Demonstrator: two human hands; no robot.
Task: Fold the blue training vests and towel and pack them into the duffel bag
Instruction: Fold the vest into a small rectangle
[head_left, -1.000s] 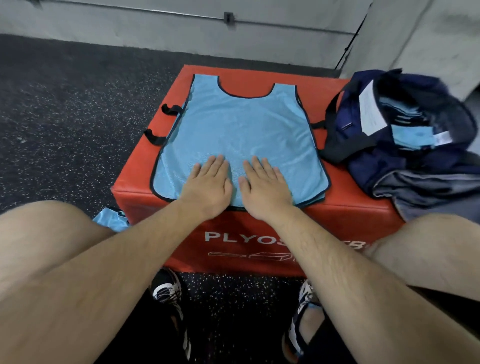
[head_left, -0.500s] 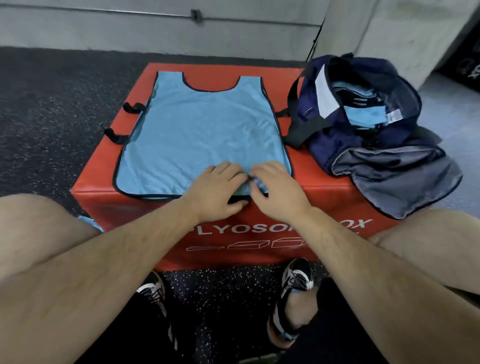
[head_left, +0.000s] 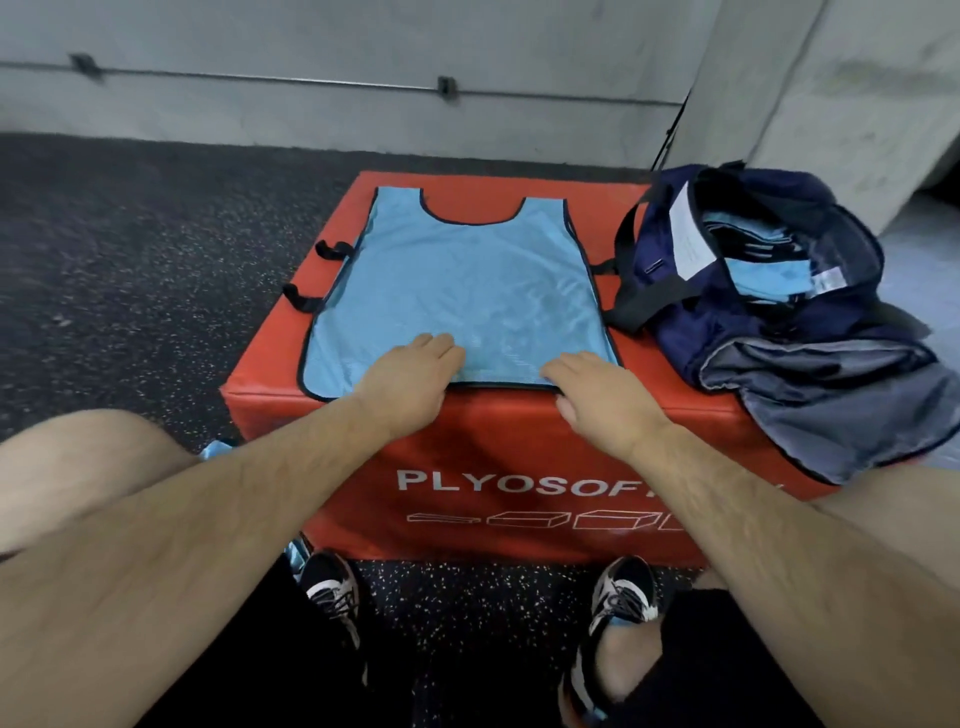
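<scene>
Head view. The blue vest (head_left: 457, 291) is laid flat on top of the plyo box (head_left: 519, 447), its long axis running from the neck at the far edge to the hem along the near edge.

The hem is the part nearest both hands. The left hand (head_left: 410, 379) is pressed palm-down on the hem left of middle, with the fingers straight and nothing gripped. The right hand (head_left: 602, 400) is placed over the hem toward the near right corner; whether the hem is pinched under the thumb cannot be told.

The duffel bag (head_left: 675, 322) is set open at the right edge, nearer the right hand, with folded blue pieces (head_left: 763, 270) already seen inside.

Judgement: a fold away from the body, hem toward neck, is favoured by this layout.
</scene>
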